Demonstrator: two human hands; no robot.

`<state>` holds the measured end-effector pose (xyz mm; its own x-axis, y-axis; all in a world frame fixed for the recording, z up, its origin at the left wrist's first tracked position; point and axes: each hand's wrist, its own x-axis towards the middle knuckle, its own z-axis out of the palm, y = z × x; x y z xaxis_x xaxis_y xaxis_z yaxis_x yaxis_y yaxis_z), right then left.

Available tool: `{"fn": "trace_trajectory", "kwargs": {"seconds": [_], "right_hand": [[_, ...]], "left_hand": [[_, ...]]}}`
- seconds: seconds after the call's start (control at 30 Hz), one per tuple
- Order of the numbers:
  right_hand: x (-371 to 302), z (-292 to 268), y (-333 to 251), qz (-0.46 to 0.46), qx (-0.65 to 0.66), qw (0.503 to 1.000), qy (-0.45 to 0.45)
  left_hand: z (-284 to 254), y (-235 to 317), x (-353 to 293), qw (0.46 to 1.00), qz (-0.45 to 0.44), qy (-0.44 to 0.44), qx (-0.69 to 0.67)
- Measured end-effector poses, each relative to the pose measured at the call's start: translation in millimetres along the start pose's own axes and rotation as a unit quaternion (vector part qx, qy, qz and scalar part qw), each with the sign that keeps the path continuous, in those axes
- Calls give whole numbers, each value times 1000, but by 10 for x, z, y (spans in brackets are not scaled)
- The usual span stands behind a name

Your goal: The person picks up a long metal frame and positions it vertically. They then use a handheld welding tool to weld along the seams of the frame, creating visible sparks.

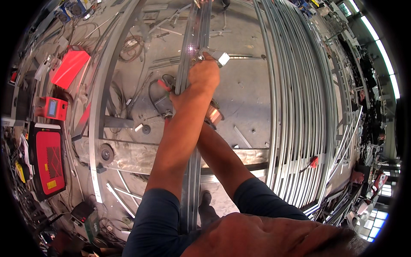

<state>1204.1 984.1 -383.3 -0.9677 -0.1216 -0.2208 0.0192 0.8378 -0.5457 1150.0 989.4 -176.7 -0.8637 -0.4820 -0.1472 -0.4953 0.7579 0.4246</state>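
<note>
Long grey steel profiles [193, 188] run away from me up the middle. My left hand [204, 73] is closed on a small silver metal block [221, 58] with a bright white face, over the profiles. Just left of its fingers, a white-violet glowing spot [190, 49] shines on the metal. My right forearm crosses beneath the left one. Only a bit of my right hand [173, 98] shows past the left forearm, beside a red handle-like part [163, 85] with a black cable; its grip is hidden. A copper-coloured spool [214, 114] sits right of the left forearm.
Many parallel metal tubes [295, 107] lie along the right. A grey beam [105, 77] runs along the left. Further left are a red box [71, 68], a red unit with a small screen [56, 109] and a red-and-black case [48, 159]. Cables and offcuts lie about the floor.
</note>
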Motion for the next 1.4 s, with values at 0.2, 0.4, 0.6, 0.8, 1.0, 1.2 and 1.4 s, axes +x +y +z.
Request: {"fn": "trace_trajectory", "kwargs": {"seconds": [0.2,0.4,0.6,0.8,1.0,1.2,1.4], "right_hand": [[16,26,9,-3,-3,1000,-9],[53,45,26,-5,2,1000,-13],[-3,-43,-31,2,0,1000,-8],[0,-58,-44,1,4,1000,2],[-10,-41,-59,2,9,1000,15],[-10,-27,-70,2,17,999,28],[-2,-25,-63,7,25,998,49]], "left_hand": [[-12,-3,-13,1000,-7,1,-6],[-12,4,-21,1000,-7,-1,-10],[18,-54,-46,1000,-4,14,-14],[24,-51,-64,999,-2,12,-32],[3,-75,-85,999,-13,1,-35],[21,-92,-101,999,-16,7,-36],[20,-96,-144,999,-12,8,-39]]}}
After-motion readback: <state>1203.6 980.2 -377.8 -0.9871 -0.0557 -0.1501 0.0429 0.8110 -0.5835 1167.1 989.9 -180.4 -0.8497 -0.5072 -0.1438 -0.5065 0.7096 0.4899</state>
